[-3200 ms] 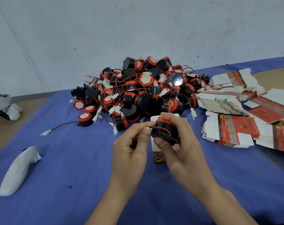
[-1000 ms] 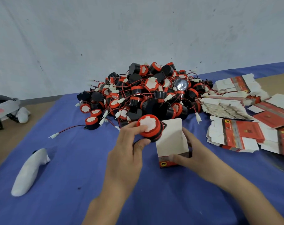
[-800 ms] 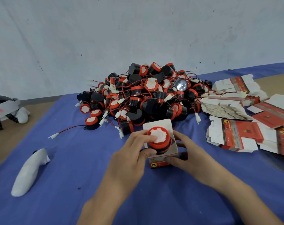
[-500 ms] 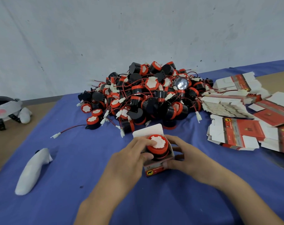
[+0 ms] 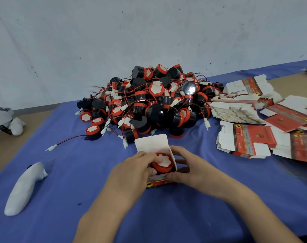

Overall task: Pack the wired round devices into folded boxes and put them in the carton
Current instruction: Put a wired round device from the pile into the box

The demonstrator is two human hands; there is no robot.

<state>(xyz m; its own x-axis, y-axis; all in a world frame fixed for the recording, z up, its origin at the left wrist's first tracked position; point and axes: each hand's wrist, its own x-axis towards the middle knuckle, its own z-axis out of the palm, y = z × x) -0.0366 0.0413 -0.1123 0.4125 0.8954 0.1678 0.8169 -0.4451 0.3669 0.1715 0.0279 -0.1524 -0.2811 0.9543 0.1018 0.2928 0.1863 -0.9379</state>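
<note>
Blue cloth-covered table (image 5: 70,172), scuffed grey-white wall (image 5: 114,41) behind at 12. L hand (image 5: 131,172) pinches red-capped black round device (image 5: 162,163), which sits in small open red-white cardboard box (image 5: 151,143) at centre. R hand (image 5: 193,170) grips box. Pile of wired devices (image 5: 154,100) at 12, flat box blanks (image 5: 251,137) at 2, white padded lump (image 5: 24,188) at 8.

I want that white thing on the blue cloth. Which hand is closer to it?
Left. The left hand, gripping the round device in the box, is right of the white thing; the right hand holds the box, farther off.

A red-capped device (image 5: 162,163) sits upright in an open box (image 5: 151,143), flap up, near the heaped pile (image 5: 152,100)
</note>
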